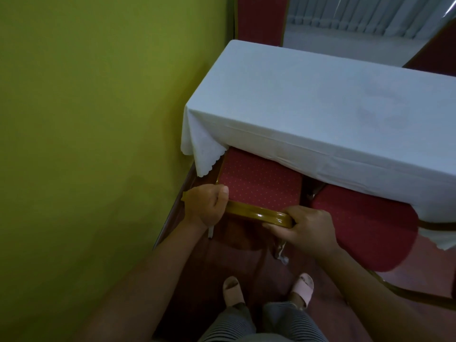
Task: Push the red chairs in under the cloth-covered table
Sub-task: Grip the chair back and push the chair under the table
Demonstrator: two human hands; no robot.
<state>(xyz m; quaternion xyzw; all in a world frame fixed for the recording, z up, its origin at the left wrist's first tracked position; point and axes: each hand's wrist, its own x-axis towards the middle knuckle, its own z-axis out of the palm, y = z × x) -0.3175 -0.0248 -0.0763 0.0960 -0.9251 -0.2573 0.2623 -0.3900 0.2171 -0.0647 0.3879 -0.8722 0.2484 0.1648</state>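
Note:
A red dotted chair (259, 181) with a glossy gold frame stands at the left end of the white cloth-covered table (320, 112), its seat partly under the hanging cloth. My left hand (206, 206) grips the left end of the chair's gold top rail. My right hand (306, 229) grips the rail's right end. A second red chair (365, 225) stands to the right, its back toward me and its front under the cloth edge.
A green wall (98, 119) runs close along the left. Another red chair back (259, 18) shows beyond the table's far end. My feet in pink slippers (304, 287) stand on the reddish floor behind the chair.

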